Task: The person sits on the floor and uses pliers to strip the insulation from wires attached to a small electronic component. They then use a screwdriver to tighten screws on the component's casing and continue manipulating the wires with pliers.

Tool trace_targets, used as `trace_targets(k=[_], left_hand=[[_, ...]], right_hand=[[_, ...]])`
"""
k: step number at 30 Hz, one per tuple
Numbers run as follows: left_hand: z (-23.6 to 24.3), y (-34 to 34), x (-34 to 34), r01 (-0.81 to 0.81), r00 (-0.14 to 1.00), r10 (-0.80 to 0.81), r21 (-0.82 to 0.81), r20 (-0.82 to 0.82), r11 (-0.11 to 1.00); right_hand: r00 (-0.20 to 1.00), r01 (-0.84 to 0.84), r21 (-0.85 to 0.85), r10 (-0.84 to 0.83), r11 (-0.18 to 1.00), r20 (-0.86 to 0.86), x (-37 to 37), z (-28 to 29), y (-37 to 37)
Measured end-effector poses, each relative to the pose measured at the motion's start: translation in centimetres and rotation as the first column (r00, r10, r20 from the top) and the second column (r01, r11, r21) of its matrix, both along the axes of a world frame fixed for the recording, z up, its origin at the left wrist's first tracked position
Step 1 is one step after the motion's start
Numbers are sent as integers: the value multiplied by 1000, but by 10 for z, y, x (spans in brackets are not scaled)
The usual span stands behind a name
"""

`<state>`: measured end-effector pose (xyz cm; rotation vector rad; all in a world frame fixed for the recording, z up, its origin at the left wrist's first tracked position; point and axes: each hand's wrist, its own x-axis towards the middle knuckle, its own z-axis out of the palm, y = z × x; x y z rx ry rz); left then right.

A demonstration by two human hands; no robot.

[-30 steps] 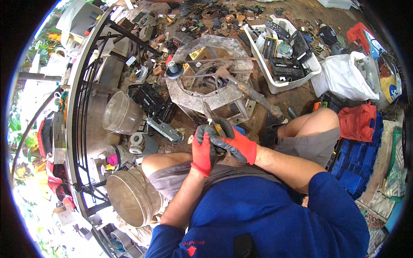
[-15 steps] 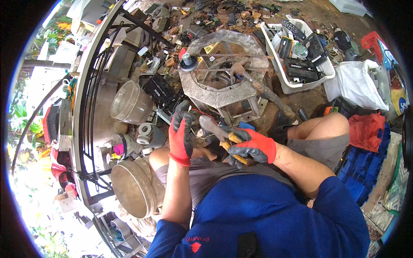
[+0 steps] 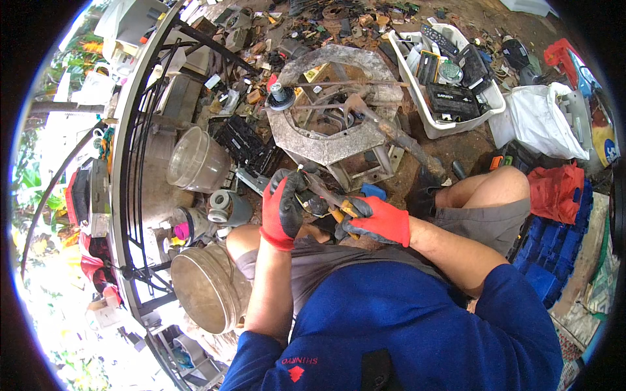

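Shirt [image 3: 424, 319] cut off, plier handles [image 3: 350, 208] part-hidden

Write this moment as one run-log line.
right grip: holds yellow-handled pliers | left grip: near pliers' head, contents unclear | ahead: octagonal metal frame

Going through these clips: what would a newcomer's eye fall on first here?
Probably the red-gloved hands at the centre: the right hand grips yellow-handled pliers, with the left hand close by their tip. Just beyond stands an octagonal metal frame. To its right, a white bin is heaped with electronics.
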<state>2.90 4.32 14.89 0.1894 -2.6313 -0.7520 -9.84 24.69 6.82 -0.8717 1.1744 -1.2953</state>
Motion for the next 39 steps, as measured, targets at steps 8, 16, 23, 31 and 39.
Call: trace_targets(k=[8, 16, 23, 31, 39], left_hand=[[-10, 2, -1, 19, 999, -19, -7, 32, 1000], [-17, 12, 1, -230, 971, 148, 555, 190, 800], [3, 3, -2, 81, 992, -89, 88, 91, 993], [8, -2, -1, 167, 985, -161, -113, 54, 979], [-6, 8, 2, -215, 976, 39, 912, 215, 349]], right_hand=[[965, 139, 58, -122, 989, -231, 9, -13, -2], [926, 238, -45, -241, 970, -290, 19, -32, -5], [834, 281, 41, -222, 959, -505, 18, -10, 1], [894, 344, 8, -324, 939, -310, 31, -10, -2], [996, 85, -20, -85, 996, 3, 18, -24, -5]])
